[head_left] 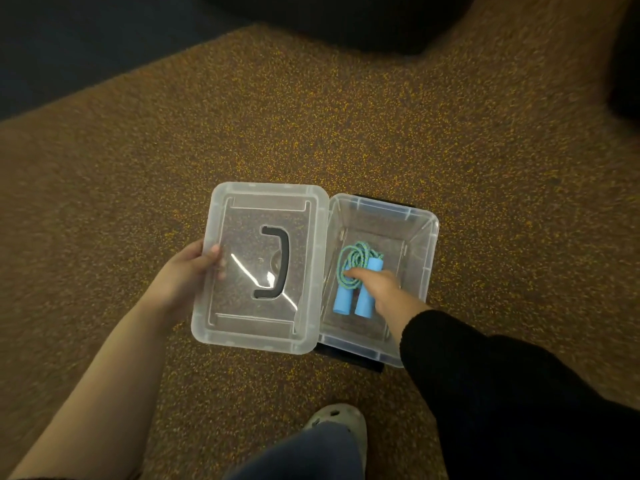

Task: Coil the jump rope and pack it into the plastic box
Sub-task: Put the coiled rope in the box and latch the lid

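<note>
Inside the plastic box [426,244], coiled jump rope [358,258] under right hand [386,289] fingers [353,272], grip unclear; left hand [188,270] clamped on lid [242,317].

One clear rectangular plastic box [429,237] stands on the floor. At its nine o'clock there is one clear flat plastic lid [242,327] with one black curved carry handle [282,251]. The box contains one green-and-blue braided jump rope [349,252] with two light-blue cylindrical foam grips [363,301]. Two hands show: one left hand [187,271] and one right hand [384,289]. One pale perforated clog [341,415] is at six o'clock.
</note>
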A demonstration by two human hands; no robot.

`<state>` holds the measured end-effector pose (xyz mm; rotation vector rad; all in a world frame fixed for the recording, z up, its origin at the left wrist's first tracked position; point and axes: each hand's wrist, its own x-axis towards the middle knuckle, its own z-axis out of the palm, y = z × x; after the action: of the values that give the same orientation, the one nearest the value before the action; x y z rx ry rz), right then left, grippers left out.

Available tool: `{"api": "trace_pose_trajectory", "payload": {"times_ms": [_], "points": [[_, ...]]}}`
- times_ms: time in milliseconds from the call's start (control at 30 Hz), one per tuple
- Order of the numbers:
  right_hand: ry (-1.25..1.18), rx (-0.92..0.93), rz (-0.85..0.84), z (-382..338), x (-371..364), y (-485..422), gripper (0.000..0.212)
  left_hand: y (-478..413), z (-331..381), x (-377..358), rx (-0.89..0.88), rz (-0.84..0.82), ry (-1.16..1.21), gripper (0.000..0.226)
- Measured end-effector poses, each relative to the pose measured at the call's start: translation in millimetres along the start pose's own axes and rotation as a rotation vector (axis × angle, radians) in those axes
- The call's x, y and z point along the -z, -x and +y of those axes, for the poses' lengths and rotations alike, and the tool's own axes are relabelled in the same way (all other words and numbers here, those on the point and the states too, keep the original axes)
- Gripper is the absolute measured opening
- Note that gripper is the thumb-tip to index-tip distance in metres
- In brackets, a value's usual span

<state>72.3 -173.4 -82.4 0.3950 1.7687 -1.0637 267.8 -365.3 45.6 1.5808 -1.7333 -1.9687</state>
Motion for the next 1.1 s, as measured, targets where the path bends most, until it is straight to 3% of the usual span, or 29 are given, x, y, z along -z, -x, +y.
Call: {"api": "trace_pose_trajectory", "payload": {"times_ms": [100,167,233,467,600,800,933,1000,1100], "points": [[0.057,0.038,0.037,-4.9,-4.6,5.8,0.039,1.9,-0.4,0.9,0.002,0.007,0.011,0.020],[0.074,0.032,0.088,-9.1,-5.9,8.3,0.072,0.7,-1.2,1.2,-0.001,0.014,0.006,0.021],[0.181,0.031,0.182,-14.7,-2.7,13.1,0.089,0.2,-0.6,-1.2,-0.007,0.005,-0.016,0.019],[0.461,0.153,0.260,-13.6,-8.5,17.9,0.086,1.1,2.9,-10.5,-0.022,0.003,-0.083,0.023],[0.778,0.193,0.265,-12.5,-6.8,22.5,0.078,0.9,7.8,-17.2,-0.024,0.016,-0.043,0.024],[1.040,0.301,0.181,-16.2,3.3,21.9,0.075,1.7,13.3,-32.5,-0.044,-0.012,-0.032,0.017],[1.265,0.384,0.135,-16.8,7.0,30.7,0.060,2.9,14.0,-43.0,-0.044,-0.036,-0.076,0.015],[1.346,0.350,0.126,-17.9,7.3,33.4,0.064,3.5,14.0,-45.7,-0.048,-0.045,-0.095,0.017],[1.509,0.466,0.052,-17.7,14.3,33.2,0.076,4.0,14.8,-46.7,-0.049,-0.034,-0.089,0.016]]}}
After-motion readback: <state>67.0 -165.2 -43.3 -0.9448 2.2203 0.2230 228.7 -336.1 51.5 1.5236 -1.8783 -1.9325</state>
